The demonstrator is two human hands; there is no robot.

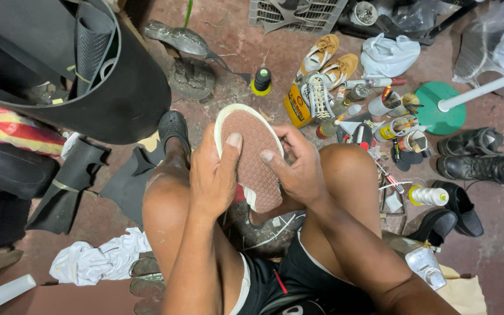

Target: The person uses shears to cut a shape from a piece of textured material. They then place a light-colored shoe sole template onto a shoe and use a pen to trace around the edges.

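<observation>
Brown, textured rubber faces the camera: a shoe [252, 156] is held sole-up between the knees, above the reddish floor [497, 256]. The left hand [214, 172] is wrapped around its left edge, fingers closed on the white rim with the thumb pressed flat on the sole. The right hand [296, 169] is closed around the right edge in the same way, its thumb lying on the tread. For pressing a sole down well, firm, even thumb pressure is best worked along the rim while the shoe is kept steady against the legs. The shoe's upper is hidden behind the sole, and its heel end is covered by the palms, so the state of the join there cannot be made out. A dark sandal [173, 127] sits just behind the left hand; a thread spool [262, 80] and a yellow tin [296, 106] stand further back on the floor, the small tools near them being too cluttered to identify
</observation>
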